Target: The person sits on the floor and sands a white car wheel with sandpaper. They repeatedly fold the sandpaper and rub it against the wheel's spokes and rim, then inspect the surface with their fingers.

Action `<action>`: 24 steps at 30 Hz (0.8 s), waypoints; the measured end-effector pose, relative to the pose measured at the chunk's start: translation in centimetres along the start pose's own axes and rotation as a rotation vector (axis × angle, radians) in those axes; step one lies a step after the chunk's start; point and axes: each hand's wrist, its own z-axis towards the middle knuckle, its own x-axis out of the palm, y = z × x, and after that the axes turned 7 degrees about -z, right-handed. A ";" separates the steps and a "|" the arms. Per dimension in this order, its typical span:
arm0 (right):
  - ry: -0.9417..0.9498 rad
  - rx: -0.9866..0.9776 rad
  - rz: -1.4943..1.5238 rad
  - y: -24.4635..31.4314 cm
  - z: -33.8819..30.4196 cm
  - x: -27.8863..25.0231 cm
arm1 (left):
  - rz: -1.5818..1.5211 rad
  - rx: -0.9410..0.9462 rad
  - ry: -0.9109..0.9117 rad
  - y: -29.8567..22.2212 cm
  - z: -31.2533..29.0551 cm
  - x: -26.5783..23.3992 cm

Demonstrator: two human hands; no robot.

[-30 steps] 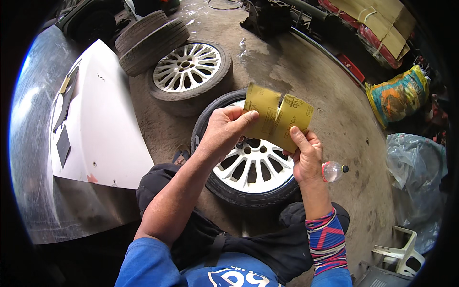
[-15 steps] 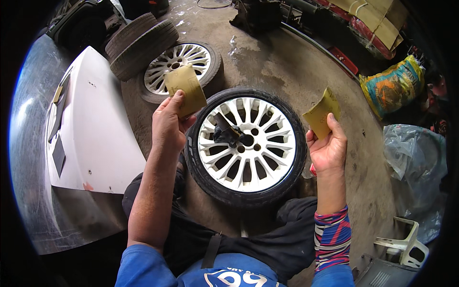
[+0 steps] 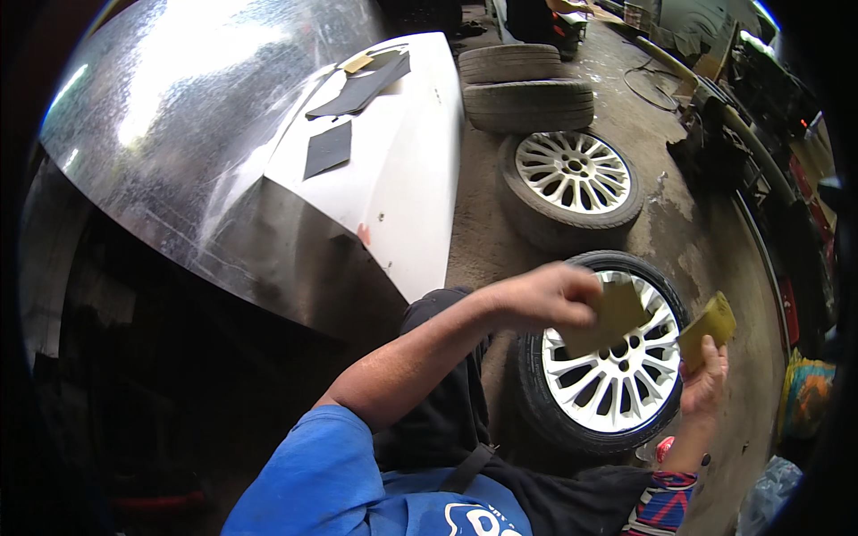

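Far left of the near wheel (image 3: pixel 617 366) lies a white car panel (image 3: pixel 393 170) with dark abrasive sheets (image 3: pixel 329 148) on top, kept within reach, I'd say. Left hand (image 3: pixel 545 295) clenches one yellowish sandpaper piece (image 3: pixel 608 317) over the wheel's rim, tilted, long axis running up toward the right. Just off the wheel's right edge, right hand (image 3: pixel 706 384) pinches the other sandpaper piece (image 3: pixel 710 326), standing near-upright, pointing up and right.
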 end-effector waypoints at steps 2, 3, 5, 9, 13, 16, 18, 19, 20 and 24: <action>0.168 0.023 -0.052 -1.1 -0.4 2.5 | 0.112 -0.078 0.220 0.6 -1.1 1.4; 0.262 0.005 -0.005 -2.0 -0.6 4.1 | 0.246 0.065 0.213 0.9 -1.4 2.4; 0.476 -0.035 0.117 -3.3 -1.4 6.6 | 0.327 0.098 0.057 1.6 -1.2 4.3; 0.594 0.073 0.129 -4.8 -3.7 9.6 | 0.460 0.083 -0.174 2.5 -1.3 5.9; 0.624 0.123 0.020 -5.3 -4.5 10.9 | 0.690 0.289 -0.344 3.4 -3.1 5.0; 0.737 0.167 -0.055 -5.3 -4.7 11.3 | 0.517 0.144 -0.279 3.4 -4.3 4.2; 0.784 0.202 -0.107 -5.5 -5.3 11.4 | 0.563 0.275 -0.300 2.4 -5.3 2.8; 0.811 0.202 -0.130 -5.6 -5.6 11.4 | 0.578 0.336 -0.306 1.5 -5.9 1.9; 0.830 0.223 -0.139 -5.5 -5.8 11.1 | 0.728 0.349 -0.391 0.3 -7.0 0.0; 0.687 0.300 -0.409 -5.8 -5.4 9.3 | 1.377 0.379 -1.007 -5.4 -14.1 -12.9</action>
